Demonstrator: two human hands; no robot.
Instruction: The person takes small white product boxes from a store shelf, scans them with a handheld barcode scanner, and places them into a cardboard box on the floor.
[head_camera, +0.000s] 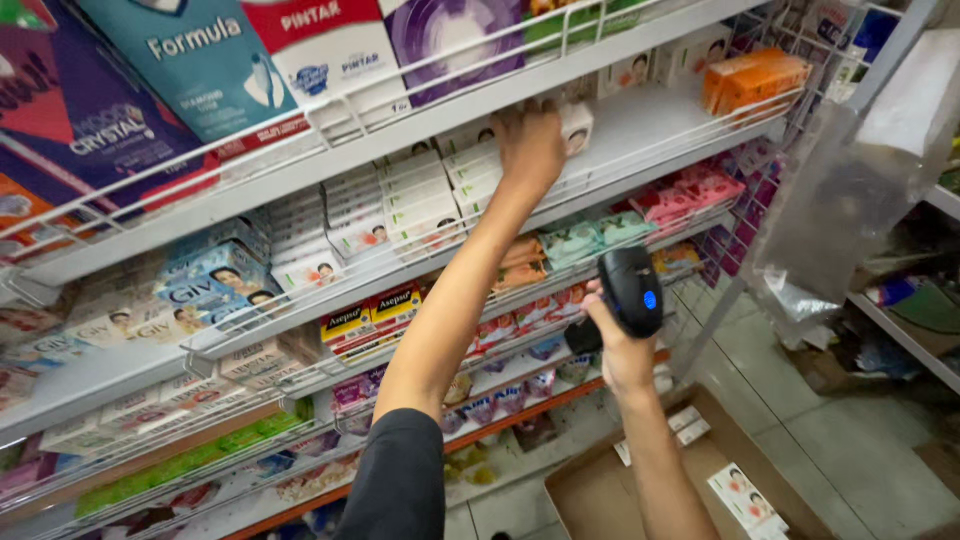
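My left hand (530, 145) reaches up onto a white wire-fronted shelf (640, 130) and grips a small white soap box (575, 128) beside stacked white boxes (430, 200). My right hand (622, 350) is lower and holds a black handheld barcode scanner (632, 290) with a blue light, pointed toward the shelves.
Tiered shelves hold several rows of small soap boxes and packets. Orange boxes (755, 80) sit at the upper shelf's right end. An open cardboard carton (600, 495) with a few white boxes lies on the tiled floor. A clear plastic bag (840, 190) hangs at right.
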